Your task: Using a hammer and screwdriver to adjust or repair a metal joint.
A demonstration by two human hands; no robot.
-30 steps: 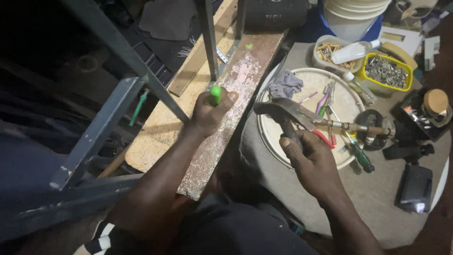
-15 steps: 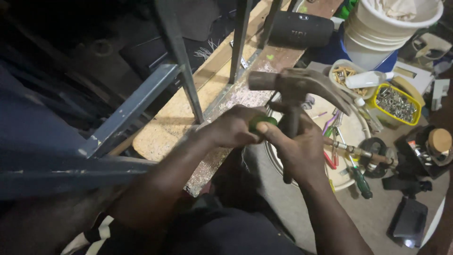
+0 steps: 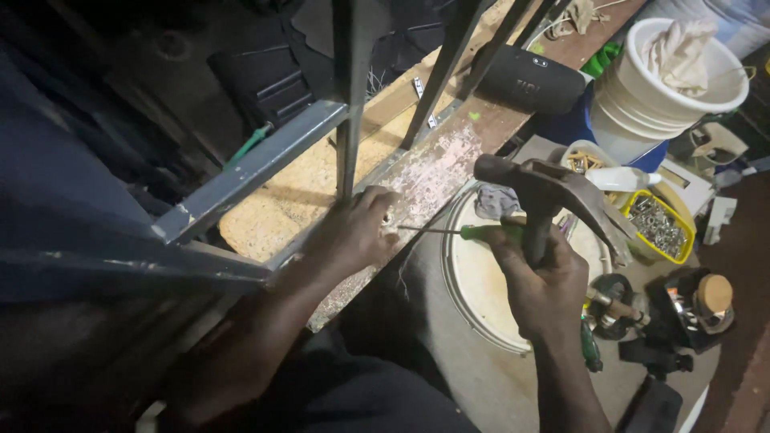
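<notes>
Left hand (image 3: 353, 236) on plank (image 3: 425, 180) beneath metal frame (image 3: 265, 164); right hand (image 3: 541, 281), to its right, over round lid (image 3: 473, 281), gripping claw hammer (image 3: 553, 196) and screwdriver (image 3: 461, 232). Stacked buckets (image 3: 642, 104) behind; tray of screws (image 3: 662, 228) at right.
</notes>
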